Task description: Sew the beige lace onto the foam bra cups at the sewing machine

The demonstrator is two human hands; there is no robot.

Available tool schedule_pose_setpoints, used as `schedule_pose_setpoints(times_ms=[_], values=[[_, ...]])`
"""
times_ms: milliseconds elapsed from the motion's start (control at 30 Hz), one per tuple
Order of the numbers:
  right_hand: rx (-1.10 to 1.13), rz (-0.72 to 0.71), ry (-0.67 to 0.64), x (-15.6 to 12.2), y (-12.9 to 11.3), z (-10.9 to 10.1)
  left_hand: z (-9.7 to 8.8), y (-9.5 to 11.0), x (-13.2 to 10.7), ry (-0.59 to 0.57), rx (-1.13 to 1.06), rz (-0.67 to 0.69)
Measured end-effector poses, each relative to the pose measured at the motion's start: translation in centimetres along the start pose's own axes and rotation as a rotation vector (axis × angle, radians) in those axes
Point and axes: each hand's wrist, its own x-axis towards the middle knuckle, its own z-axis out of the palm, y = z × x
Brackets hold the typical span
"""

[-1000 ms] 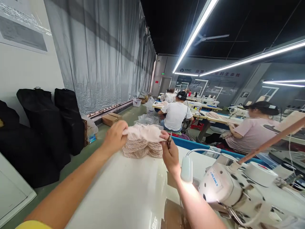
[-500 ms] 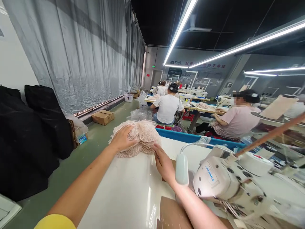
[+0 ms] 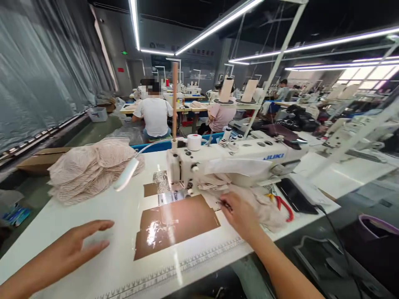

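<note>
The left hand, thumb and fingers spread apart, is over the white surface. The right hand curls at beige fabric; whether it pinches this, I cannot tell. Beyond the left hand lies stacked lace; beyond the right, a sewing machine.

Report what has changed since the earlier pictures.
The left hand came off the lace pile and drew back, open, over the white table; the right hand moved right from there to beige fabric by the sewing machine. The view swung right. The pile stayed put.
</note>
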Motion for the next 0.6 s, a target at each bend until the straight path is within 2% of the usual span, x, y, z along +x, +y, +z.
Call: schedule_pose_setpoints(times_ms=[67,133,233,267,333,433,533,600], values=[[-0.122,0.159,0.061,-0.9,3.3,-1.4,1.7,2.6,-0.1,-0.068,-0.025,0.012],[-0.206,0.261,-0.007,-1.5,5.6,-2.2,3.3,6.3,0.2,-0.154,-0.056,0.074],[-0.200,0.268,-0.131,-2.2,7.4,-2.5,5.4,12.5,1.2,-0.323,-0.180,0.242],[-0.180,0.253,-0.140,-2.4,7.6,-2.4,6.1,14.3,1.6,-0.375,-0.239,0.280],[-0.137,0.230,-0.135,-2.7,7.8,-2.4,7.6,17.4,2.5,-0.403,-0.264,0.312],[-0.043,0.207,-0.115,-3.1,7.6,-2.2,10.2,20.9,4.2,-0.422,-0.302,0.336],[0.040,0.152,-0.132,-3.6,7.0,-1.9,12.9,23.7,6.3,-0.434,-0.591,0.321],[0.173,0.077,-0.117,-4.0,6.4,-1.9,14.6,25.4,7.8,-0.442,-0.840,0.296]])
